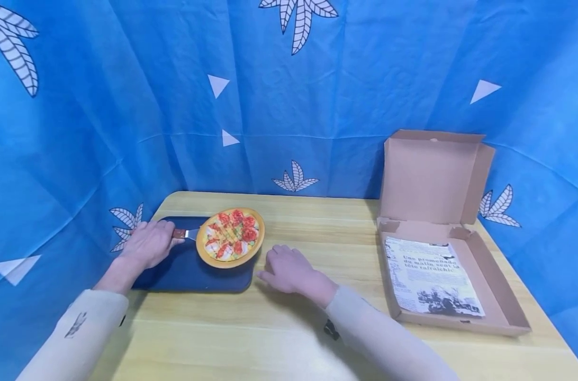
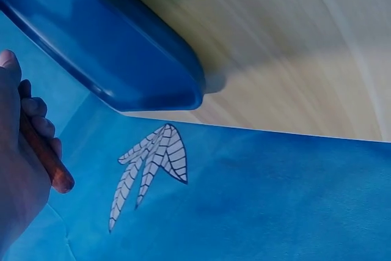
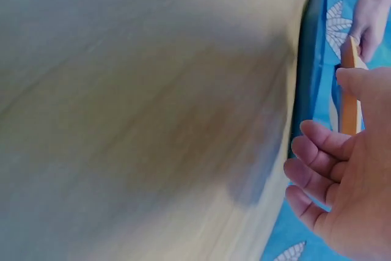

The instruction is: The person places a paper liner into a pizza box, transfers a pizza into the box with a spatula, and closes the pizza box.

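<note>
Fingers on the left hand (image 1: 148, 244) are wrapped round a spatula (image 1: 180, 233) handle, with a pizza (image 1: 230, 236) up on its blade, over the tray (image 1: 174, 272)'s far right corner. Right hand (image 1: 291, 270) is beside that tray (fingers loosely bent, gripping nothing). Tray's at the worktop (image 1: 327, 222)'s left edge, open cardboard box (image 1: 497, 283) near the right.

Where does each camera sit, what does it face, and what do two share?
Head: on the head, facing forward and down at the pizza, tray and pizza box; left hand, right hand and sleeves show.
Left wrist: on that wrist, facing the tray's end and spatula handle; left hand shows.
Right wrist: on that wrist, facing the tabletop; right hand near, left hand beyond.
Head and right wrist share both hands and the pizza.
</note>
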### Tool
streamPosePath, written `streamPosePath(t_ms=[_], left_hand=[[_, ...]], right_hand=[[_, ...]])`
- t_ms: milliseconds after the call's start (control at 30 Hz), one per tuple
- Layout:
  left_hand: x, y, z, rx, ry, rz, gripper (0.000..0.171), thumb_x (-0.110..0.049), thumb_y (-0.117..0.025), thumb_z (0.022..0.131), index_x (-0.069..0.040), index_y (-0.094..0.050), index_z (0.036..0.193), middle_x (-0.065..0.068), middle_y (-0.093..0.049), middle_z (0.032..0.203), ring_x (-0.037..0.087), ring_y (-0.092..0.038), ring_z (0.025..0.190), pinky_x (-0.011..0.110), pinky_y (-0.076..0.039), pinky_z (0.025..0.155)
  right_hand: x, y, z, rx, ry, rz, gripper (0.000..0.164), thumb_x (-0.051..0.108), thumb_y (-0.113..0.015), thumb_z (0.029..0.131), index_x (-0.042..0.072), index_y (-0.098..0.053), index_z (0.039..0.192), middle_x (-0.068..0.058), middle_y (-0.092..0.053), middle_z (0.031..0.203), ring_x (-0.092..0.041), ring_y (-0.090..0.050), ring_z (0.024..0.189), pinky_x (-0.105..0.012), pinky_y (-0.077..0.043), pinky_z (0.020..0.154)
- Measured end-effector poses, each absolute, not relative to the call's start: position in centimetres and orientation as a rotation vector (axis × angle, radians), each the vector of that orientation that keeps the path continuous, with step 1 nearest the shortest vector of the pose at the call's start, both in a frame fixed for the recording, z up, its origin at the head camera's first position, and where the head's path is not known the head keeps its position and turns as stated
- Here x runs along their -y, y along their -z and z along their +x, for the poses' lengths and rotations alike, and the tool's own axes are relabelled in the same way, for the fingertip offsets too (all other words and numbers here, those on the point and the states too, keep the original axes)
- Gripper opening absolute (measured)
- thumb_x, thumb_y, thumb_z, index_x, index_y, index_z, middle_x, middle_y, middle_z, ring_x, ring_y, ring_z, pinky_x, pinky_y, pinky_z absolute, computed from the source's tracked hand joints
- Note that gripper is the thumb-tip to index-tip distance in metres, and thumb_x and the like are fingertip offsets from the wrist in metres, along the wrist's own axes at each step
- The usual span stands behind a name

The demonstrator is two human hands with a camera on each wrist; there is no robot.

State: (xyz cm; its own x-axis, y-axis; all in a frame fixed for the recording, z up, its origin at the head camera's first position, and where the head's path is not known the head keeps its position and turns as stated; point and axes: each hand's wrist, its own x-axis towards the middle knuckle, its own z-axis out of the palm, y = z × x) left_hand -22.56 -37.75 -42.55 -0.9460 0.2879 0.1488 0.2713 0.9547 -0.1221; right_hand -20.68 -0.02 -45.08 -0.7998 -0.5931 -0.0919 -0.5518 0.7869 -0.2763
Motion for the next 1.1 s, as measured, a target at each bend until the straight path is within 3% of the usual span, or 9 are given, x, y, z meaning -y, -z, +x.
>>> streamPosePath(t_ms=[200, 400, 900, 1100], left_hand=[[37.4, 42.2, -22.5, 2.933, -0.152, -0.424, 0.030, -0.030, -0.067, 0.101, -0.004, -0.055, 0.091, 0.010, -0.056, 0.079, 0.034, -0.054, 0.078, 0.046, -0.040, 0.070], [36.9, 42.0, -22.4, 2.902, -0.161, -0.479, 0.029, -0.027, -0.068, 0.100, -0.005, -0.055, 0.089, 0.008, -0.055, 0.076, 0.032, -0.052, 0.073, 0.046, -0.043, 0.069], [34.2, 41.3, -22.3, 2.788, -0.222, -0.594, 0.033, -0.030, -0.072, 0.097, -0.005, -0.053, 0.086, 0.009, -0.053, 0.073, 0.032, -0.054, 0.069, 0.048, -0.045, 0.064], [32.5, 40.9, -22.2, 2.778, -0.238, -0.597, 0.034, -0.030, -0.072, 0.097, -0.005, -0.053, 0.086, 0.010, -0.054, 0.074, 0.033, -0.054, 0.070, 0.048, -0.046, 0.067]], right_hand=[[-1.7, 43.9, -20.6, -2.850, 0.439, -0.870, 0.054, 0.057, -0.054, 0.103, 0.009, -0.065, 0.126, -0.003, -0.063, 0.118, -0.023, -0.060, 0.113, -0.043, -0.048, 0.103], [-3.8, 43.0, -20.3, -2.900, 0.560, -0.810, 0.053, 0.053, -0.056, 0.103, 0.007, -0.064, 0.129, -0.007, -0.064, 0.124, -0.026, -0.061, 0.117, -0.046, -0.048, 0.105], [-8.9, 42.1, -19.2, -3.036, 0.777, -0.610, 0.047, 0.046, -0.066, 0.099, 0.006, -0.065, 0.123, -0.006, -0.063, 0.113, -0.024, -0.061, 0.106, -0.045, -0.052, 0.093], [-11.2, 42.3, -18.1, -3.061, 0.810, -0.546, 0.048, 0.046, -0.067, 0.099, 0.006, -0.065, 0.124, -0.006, -0.063, 0.116, -0.025, -0.060, 0.108, -0.047, -0.050, 0.097]])
